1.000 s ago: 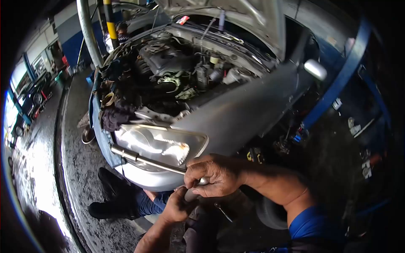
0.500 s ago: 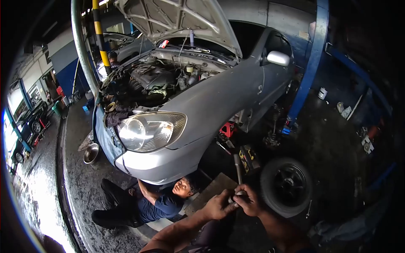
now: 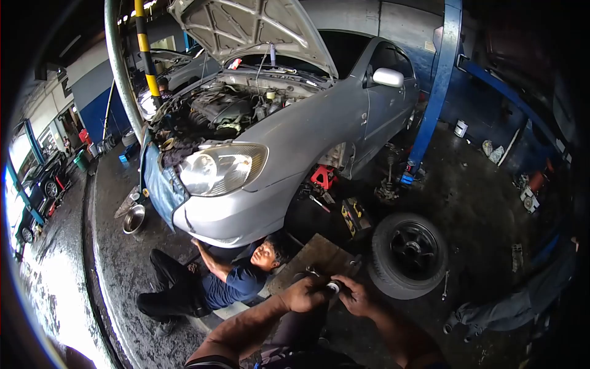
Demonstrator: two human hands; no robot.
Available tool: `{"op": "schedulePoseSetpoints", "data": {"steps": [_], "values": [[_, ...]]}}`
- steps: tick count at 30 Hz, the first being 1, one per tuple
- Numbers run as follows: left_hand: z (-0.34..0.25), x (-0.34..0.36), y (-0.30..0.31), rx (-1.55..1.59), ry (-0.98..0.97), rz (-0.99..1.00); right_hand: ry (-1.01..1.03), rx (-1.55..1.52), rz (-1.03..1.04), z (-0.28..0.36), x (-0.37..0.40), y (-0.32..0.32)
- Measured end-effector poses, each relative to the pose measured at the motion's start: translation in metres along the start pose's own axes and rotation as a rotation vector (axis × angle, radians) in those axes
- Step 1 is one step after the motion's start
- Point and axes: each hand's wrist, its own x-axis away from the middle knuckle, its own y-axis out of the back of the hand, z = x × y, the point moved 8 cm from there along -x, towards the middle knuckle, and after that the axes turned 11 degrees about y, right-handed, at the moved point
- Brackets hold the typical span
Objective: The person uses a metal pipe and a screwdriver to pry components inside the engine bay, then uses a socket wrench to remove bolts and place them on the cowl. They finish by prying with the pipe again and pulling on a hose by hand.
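Observation:
My left hand (image 3: 305,294) is closed around a metal tool, mostly hidden in the fist. At its right side shows a bright round, hollow end (image 3: 332,287), like a socket. My right hand (image 3: 357,297) is closed, with thumb and fingers pinched beside that round end. Both hands are close together, low in the view, in front of a flat board (image 3: 314,253) on the floor. Beyond them stands a silver car (image 3: 307,144), hood raised, with its front wheel off. A loose wheel (image 3: 410,253) lies to the right of my hands.
A person (image 3: 230,286) in a dark blue shirt lies on the floor, one arm under the front bumper. Near the wheel arch are a red jack stand (image 3: 323,177) and a toolbox (image 3: 354,216). A blue lift post (image 3: 435,92) rises at right; a metal bowl (image 3: 134,219) lies left.
The tool's long bar, upright above my hands before, no longer stands up; its round end now faces me. My left hand has shifted slightly left. The view has moved a little.

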Motion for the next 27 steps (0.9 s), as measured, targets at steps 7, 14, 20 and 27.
{"op": "schedulePoseSetpoints", "data": {"steps": [7, 14, 20, 27], "values": [[0.014, 0.069, 0.003, 0.2, 0.237, 0.018, 0.259, 0.343, 0.117, 0.069, -0.02, -0.028], [0.004, 0.097, 0.001, 0.179, 0.201, 0.088, 0.311, 0.096, 0.25, 0.056, -0.014, -0.06], [0.05, 0.087, 0.002, -0.065, -0.15, -0.035, 0.181, 0.029, 0.25, -0.005, 0.024, -0.081], [0.08, 0.071, 0.001, 0.389, 0.348, 0.183, 0.11, -0.046, 0.124, -0.008, 0.007, -0.074]]}}
